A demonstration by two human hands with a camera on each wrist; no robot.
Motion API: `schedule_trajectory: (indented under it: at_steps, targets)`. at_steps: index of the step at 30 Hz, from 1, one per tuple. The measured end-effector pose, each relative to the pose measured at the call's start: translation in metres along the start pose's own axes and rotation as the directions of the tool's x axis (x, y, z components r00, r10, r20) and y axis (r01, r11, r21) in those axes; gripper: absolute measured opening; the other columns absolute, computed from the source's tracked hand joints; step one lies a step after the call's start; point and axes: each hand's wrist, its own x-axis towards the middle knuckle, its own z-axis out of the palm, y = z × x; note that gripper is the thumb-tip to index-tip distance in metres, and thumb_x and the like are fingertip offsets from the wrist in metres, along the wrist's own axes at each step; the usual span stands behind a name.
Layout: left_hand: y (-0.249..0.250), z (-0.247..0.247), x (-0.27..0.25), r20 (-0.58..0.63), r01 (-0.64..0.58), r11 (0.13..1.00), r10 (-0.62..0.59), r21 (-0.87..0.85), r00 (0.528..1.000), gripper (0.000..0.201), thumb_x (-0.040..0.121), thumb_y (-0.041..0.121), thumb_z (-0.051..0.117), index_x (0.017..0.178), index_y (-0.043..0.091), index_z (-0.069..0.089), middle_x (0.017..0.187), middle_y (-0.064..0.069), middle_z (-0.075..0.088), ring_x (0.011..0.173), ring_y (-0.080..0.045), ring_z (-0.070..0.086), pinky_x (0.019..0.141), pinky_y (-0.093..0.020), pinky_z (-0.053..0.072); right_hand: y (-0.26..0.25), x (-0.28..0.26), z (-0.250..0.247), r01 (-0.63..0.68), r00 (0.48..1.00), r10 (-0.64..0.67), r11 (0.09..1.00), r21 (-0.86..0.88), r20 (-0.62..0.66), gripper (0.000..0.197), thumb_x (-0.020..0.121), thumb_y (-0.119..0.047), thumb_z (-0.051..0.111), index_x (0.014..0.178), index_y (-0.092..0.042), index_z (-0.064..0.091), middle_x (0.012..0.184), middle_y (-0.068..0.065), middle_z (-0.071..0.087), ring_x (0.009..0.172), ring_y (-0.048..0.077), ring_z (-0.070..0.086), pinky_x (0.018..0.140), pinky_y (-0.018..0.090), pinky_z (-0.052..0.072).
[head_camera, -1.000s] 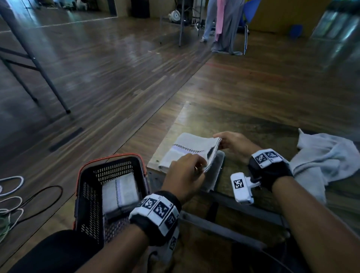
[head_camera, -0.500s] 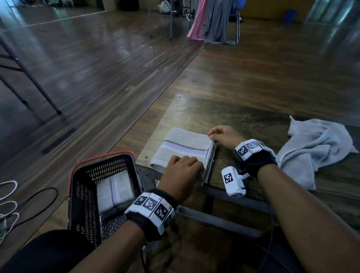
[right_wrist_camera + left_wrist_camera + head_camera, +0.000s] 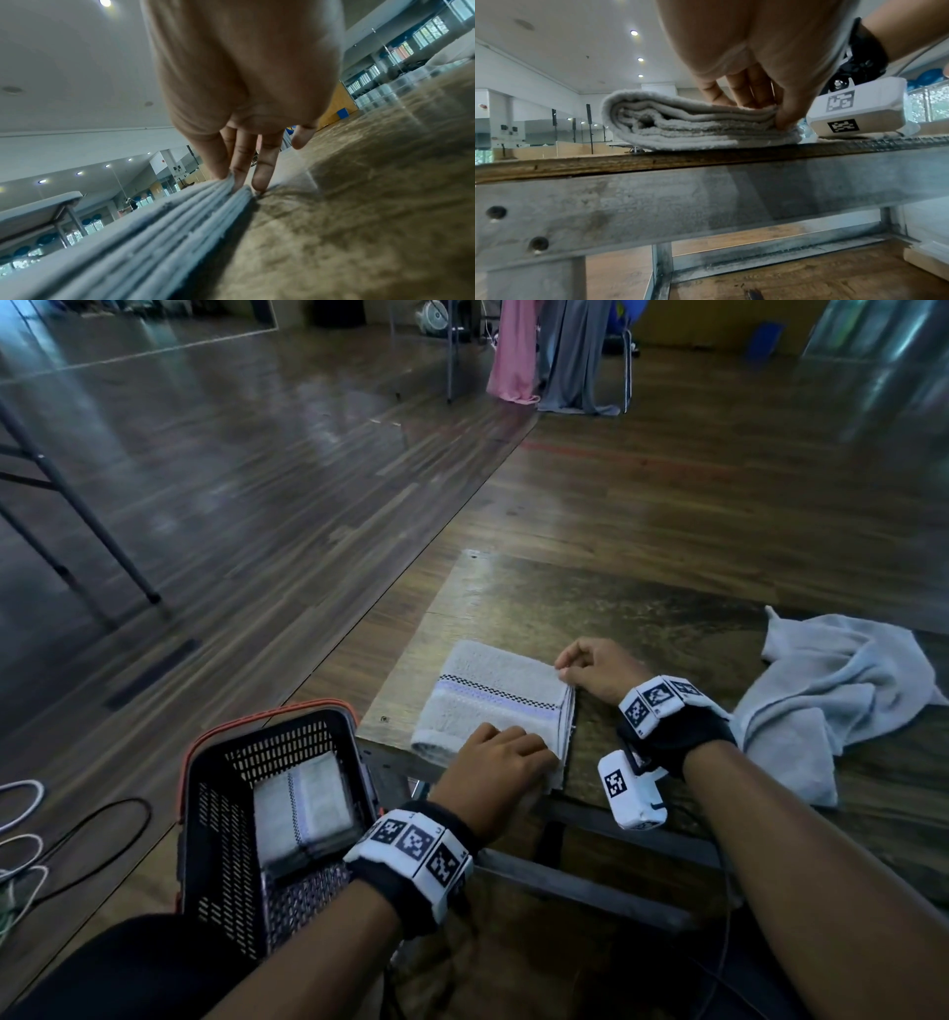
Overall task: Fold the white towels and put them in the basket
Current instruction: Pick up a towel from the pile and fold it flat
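Observation:
A folded white towel (image 3: 488, 690) with a checked stripe lies at the table's near left corner. My left hand (image 3: 506, 765) pinches its near right corner, fingers on top and thumb against the layered edge (image 3: 781, 121). My right hand (image 3: 580, 665) pinches the far right corner of the same towel (image 3: 228, 180), thumb above and fingers among the layers. The black basket (image 3: 215, 788) with an orange rim stands on the floor left of the table and holds one folded towel (image 3: 303, 806). A crumpled white towel (image 3: 832, 680) lies on the table at the right.
The wooden table (image 3: 616, 618) has a metal frame (image 3: 654, 203) below its front edge. Cables (image 3: 31, 839) lie on the floor at the far left. Table legs (image 3: 77, 505) stand at the left, and hanging cloths (image 3: 544, 356) far back.
The lifted upper half of the towel has come down flat onto the lower half. Both hands have settled on its right edge.

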Motion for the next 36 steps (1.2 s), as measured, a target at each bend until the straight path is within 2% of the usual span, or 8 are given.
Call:
schedule_trajectory:
  at_steps: [3, 5, 12, 18, 21, 25, 30, 36]
  targets:
    - [-0.001, -0.005, 0.002, -0.032, -0.006, 1.0, 0.005, -0.028, 0.999, 0.017, 0.07, 0.02, 0.072, 0.086, 0.025, 0.069, 0.081, 0.01, 0.068, 0.074, -0.014, 0.063, 0.065, -0.026, 0.045, -0.004, -0.004, -0.003, 0.029, 1.0, -0.03, 0.986, 0.164, 0.007, 0.014, 0.086, -0.003, 0.061, 0.1, 0.0, 0.062, 0.092, 0.02, 0.062, 0.07, 0.018, 0.055, 0.071, 0.026, 0.05]
    - [0.0, -0.009, 0.005, -0.09, 0.012, 0.999, -0.017, -0.051, 0.996, 0.017, 0.07, 0.018, 0.069, 0.086, 0.023, 0.071, 0.081, 0.009, 0.069, 0.072, -0.015, 0.064, 0.064, -0.027, 0.045, -0.008, -0.006, -0.005, 0.027, 1.0, -0.025, 0.973, 0.227, -0.013, 0.015, 0.087, 0.002, 0.058, 0.102, 0.005, 0.06, 0.09, 0.019, 0.059, 0.066, 0.019, 0.053, 0.054, 0.02, 0.048]
    - [0.001, -0.001, 0.002, -0.018, -0.039, 0.998, 0.038, -0.053, 0.999, 0.019, 0.069, 0.021, 0.071, 0.087, 0.025, 0.068, 0.082, 0.01, 0.068, 0.074, -0.012, 0.064, 0.071, -0.024, 0.043, -0.005, -0.004, -0.002, 0.032, 0.999, -0.027, 0.988, 0.151, -0.032, 0.018, 0.086, -0.002, 0.061, 0.104, -0.001, 0.064, 0.089, 0.015, 0.063, 0.07, 0.017, 0.055, 0.049, 0.011, 0.042]
    - [-0.002, -0.004, 0.005, 0.092, 0.045, 0.986, -0.03, -0.162, 0.995, 0.023, 0.074, 0.021, 0.061, 0.096, 0.024, 0.068, 0.09, 0.007, 0.07, 0.084, -0.015, 0.065, 0.078, -0.026, 0.04, -0.001, -0.004, 0.003, 0.066, 0.993, -0.061, 0.996, 0.054, -0.098, 0.017, 0.084, -0.006, 0.065, 0.101, -0.01, 0.067, 0.094, 0.008, 0.067, 0.082, 0.015, 0.059, 0.052, 0.002, 0.037]
    - [-0.008, -0.02, 0.017, 0.192, 0.118, 0.964, -0.072, -0.238, 0.979, 0.033, 0.079, 0.032, 0.058, 0.111, 0.025, 0.062, 0.096, 0.006, 0.073, 0.09, -0.014, 0.066, 0.088, -0.03, 0.045, -0.003, -0.007, 0.006, 0.063, 0.992, -0.076, 0.99, -0.125, -0.099, 0.022, 0.086, -0.009, 0.061, 0.106, -0.017, 0.065, 0.108, 0.002, 0.065, 0.095, 0.017, 0.059, 0.075, 0.019, 0.042]
    - [-0.042, -0.044, 0.026, 0.223, 0.144, 0.988, -0.127, -0.059, 0.966, 0.036, 0.086, 0.038, 0.053, 0.121, 0.028, 0.053, 0.118, 0.008, 0.064, 0.108, -0.014, 0.059, 0.101, -0.034, 0.035, -0.016, -0.03, 0.008, 0.113, 0.962, -0.175, 0.954, -0.278, -0.211, 0.027, 0.084, -0.004, 0.048, 0.097, -0.023, 0.063, 0.105, -0.003, 0.056, 0.101, 0.018, 0.054, 0.08, 0.029, 0.039]
    - [-0.093, -0.049, 0.011, 0.354, 0.286, 0.954, -0.298, 0.089, 0.887, 0.048, 0.092, 0.04, 0.047, 0.138, 0.031, 0.039, 0.152, 0.007, 0.031, 0.136, -0.014, 0.034, 0.111, -0.039, 0.021, -0.035, -0.092, 0.028, 0.309, 0.935, -0.355, 0.823, -0.477, -0.008, 0.021, 0.085, -0.018, 0.047, 0.096, -0.027, 0.062, 0.107, -0.005, 0.058, 0.107, 0.018, 0.049, 0.088, 0.035, 0.036]
    - [-0.103, -0.036, 0.014, 0.41, 0.36, 0.932, -0.343, 0.039, 0.845, 0.05, 0.093, 0.043, 0.042, 0.141, 0.033, 0.032, 0.154, 0.008, 0.026, 0.138, -0.015, 0.031, 0.112, -0.047, 0.022, -0.028, -0.148, 0.056, 0.403, 0.909, -0.374, 0.672, -0.621, 0.186, 0.039, 0.09, -0.048, 0.036, 0.118, -0.026, 0.051, 0.117, -0.006, 0.054, 0.111, 0.019, 0.047, 0.087, 0.039, 0.033]
